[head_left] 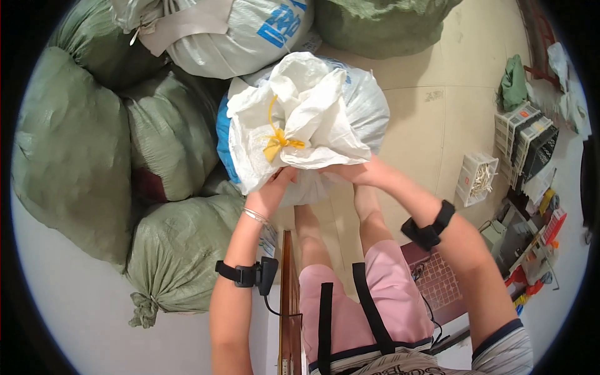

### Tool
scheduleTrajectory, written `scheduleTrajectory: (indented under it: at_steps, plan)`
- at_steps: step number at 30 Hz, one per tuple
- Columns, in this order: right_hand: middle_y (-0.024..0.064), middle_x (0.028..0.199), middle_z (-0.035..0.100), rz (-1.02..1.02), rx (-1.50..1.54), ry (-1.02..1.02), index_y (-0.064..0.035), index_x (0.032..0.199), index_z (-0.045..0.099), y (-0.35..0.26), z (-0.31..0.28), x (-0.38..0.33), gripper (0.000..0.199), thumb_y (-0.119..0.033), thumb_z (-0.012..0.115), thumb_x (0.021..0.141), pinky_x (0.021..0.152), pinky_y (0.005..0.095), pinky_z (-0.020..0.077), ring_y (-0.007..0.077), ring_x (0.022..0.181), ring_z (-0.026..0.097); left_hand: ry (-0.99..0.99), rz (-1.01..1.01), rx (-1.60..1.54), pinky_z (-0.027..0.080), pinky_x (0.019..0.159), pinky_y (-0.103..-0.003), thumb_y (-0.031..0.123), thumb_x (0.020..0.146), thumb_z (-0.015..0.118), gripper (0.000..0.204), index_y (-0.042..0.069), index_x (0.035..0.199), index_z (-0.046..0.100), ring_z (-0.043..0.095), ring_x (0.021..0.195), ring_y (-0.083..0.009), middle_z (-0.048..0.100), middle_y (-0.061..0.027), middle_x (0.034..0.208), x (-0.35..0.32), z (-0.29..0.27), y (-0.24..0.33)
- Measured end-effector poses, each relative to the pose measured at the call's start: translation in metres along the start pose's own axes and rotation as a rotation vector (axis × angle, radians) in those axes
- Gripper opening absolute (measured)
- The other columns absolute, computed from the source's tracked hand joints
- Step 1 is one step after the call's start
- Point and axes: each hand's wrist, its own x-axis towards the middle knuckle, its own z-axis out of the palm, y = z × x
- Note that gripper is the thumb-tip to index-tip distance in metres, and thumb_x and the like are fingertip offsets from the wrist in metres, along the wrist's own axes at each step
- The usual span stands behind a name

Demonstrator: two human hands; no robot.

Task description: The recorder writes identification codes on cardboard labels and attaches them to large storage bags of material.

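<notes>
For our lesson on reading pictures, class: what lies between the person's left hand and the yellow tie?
In the head view, crumpled material of the white sack lies between the left hand and the yellow tie.

Prob. a storeroom or sm. whse here, bulging green sacks [70, 156] crowding L of the L hand [281, 177], big wht sack [240, 47] w/ blue print out beyond it, and over there, well R of the R hand [351, 170], stacked crates [514, 139], misc. clutter [553, 226]

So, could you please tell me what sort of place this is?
Probably a storeroom or packing room: big green sacks lie piled together, beside a white sack, with stacked crates at the right.
</notes>
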Motion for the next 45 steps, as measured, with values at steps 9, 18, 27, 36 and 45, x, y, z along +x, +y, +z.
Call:
scheduleTrajectory:
  at_steps: [9, 18, 27, 36, 45]
  plan:
    - [0.0078, 0.095, 0.066, 0.062, -0.088, 0.036, -0.0072, 0.103, 0.062, -0.009, 0.007, 0.002, 0.034, -0.020, 0.069, 0.073, 0.078, 0.0316, 0.0472, 0.0213, 0.088, 0.061, 0.115, -0.077, -0.025, 0.044, 0.046, -0.029, 0.023, 0.088, 0.056, 0.023, 0.002, 0.087, 0.064, 0.057, 0.052, -0.0177, 0.058, -0.0060, 0.059, 0.003, -0.003, -0.028]
    - [0.0062, 0.085, 0.066, 0.543, 0.261, 0.144, 0.0017, 0.091, 0.068, -0.027, 0.050, -0.014, 0.023, -0.015, 0.070, 0.075, 0.066, 0.0262, 0.0440, 0.0116, 0.074, 0.055, -0.343, -0.652, -1.094, 0.019, 0.032, -0.020, 0.033, 0.097, 0.041, 0.039, -0.004, 0.105, 0.051, 0.026, 0.038, -0.0052, 0.030, 0.0055, 0.049, -0.037, 0.013, 0.003]
    - [0.0101, 0.082, 0.066, 0.497, 0.531, 0.439, 0.0065, 0.087, 0.066, -0.025, 0.066, -0.025, 0.022, -0.012, 0.070, 0.075, 0.071, 0.0240, 0.0435, 0.0140, 0.077, 0.058, 0.202, -0.660, -1.321, 0.018, 0.032, -0.021, 0.025, 0.087, 0.060, 0.016, 0.013, 0.096, 0.056, 0.027, 0.039, -0.0062, 0.032, 0.0059, 0.050, -0.036, 0.052, -0.001]
    - [0.0103, 0.089, 0.065, 0.385, 1.084, 0.314, 0.0080, 0.095, 0.062, -0.019, 0.063, -0.017, 0.020, -0.007, 0.061, 0.082, 0.075, 0.0281, 0.0511, 0.0162, 0.077, 0.062, 0.529, -0.298, -0.887, 0.025, 0.033, -0.020, 0.018, 0.084, 0.065, 0.021, 0.003, 0.091, 0.052, 0.033, 0.037, -0.0041, 0.043, 0.0038, 0.051, -0.038, 0.060, 0.015]
    - [0.0137, 0.081, 0.066, 0.455, 0.720, 0.300, 0.0087, 0.092, 0.064, -0.020, 0.064, -0.007, 0.021, -0.010, 0.062, 0.083, 0.063, 0.0261, 0.0543, 0.0170, 0.069, 0.065, 0.544, -0.166, -0.527, 0.026, 0.033, -0.021, 0.023, 0.087, 0.061, 0.025, 0.000, 0.096, 0.056, 0.034, 0.037, -0.0033, 0.048, 0.0025, 0.052, -0.039, 0.061, 0.017]
